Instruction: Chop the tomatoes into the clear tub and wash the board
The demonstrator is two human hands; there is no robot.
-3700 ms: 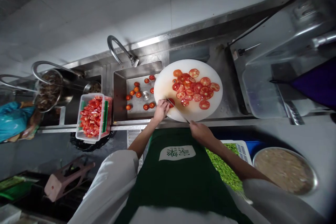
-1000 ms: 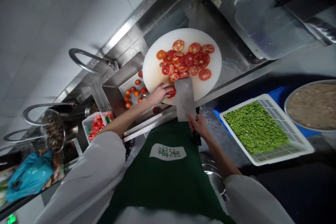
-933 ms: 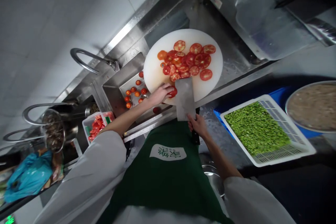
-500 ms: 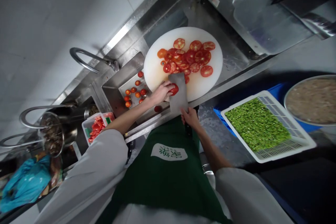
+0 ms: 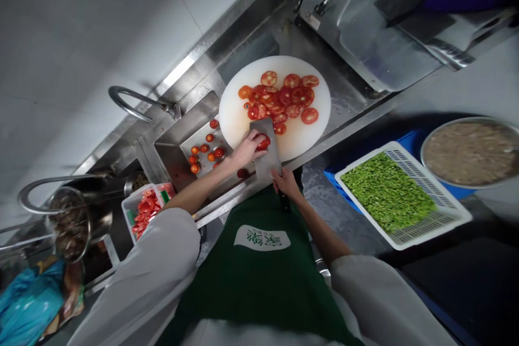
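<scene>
— What is around you there?

— I stand at a steel table (image 5: 352, 105) in a kitchen with a white tiled wall behind it. A round white cutting board (image 5: 239, 119) lies on the table, its left edge over the sink (image 5: 182, 143). In the sink there are some small whole tomatoes (image 5: 205, 148), and the tap (image 5: 133, 102) curves above it on the far side.

— And your hands?

— My left hand (image 5: 243, 151) is at the near left edge of the board, fingers closed around a tomato (image 5: 263, 142) to keep it in place. My right hand (image 5: 286, 184) is closed on the handle of a cleaver (image 5: 265, 146). The flat blade lies over the near part of the board, just beside the tomato, touching it on its right side.

— Where are the cut pieces?

— The tomato slices (image 5: 284, 97) are spread on the far half of the board. To my left, near, a clear box (image 5: 130, 211) holds more cut tomato. To my right, a white basket (image 5: 441, 224) is full of chopped green vegetable, and further right stands a round metal basin (image 5: 470, 151) with something brownish inside.
</scene>
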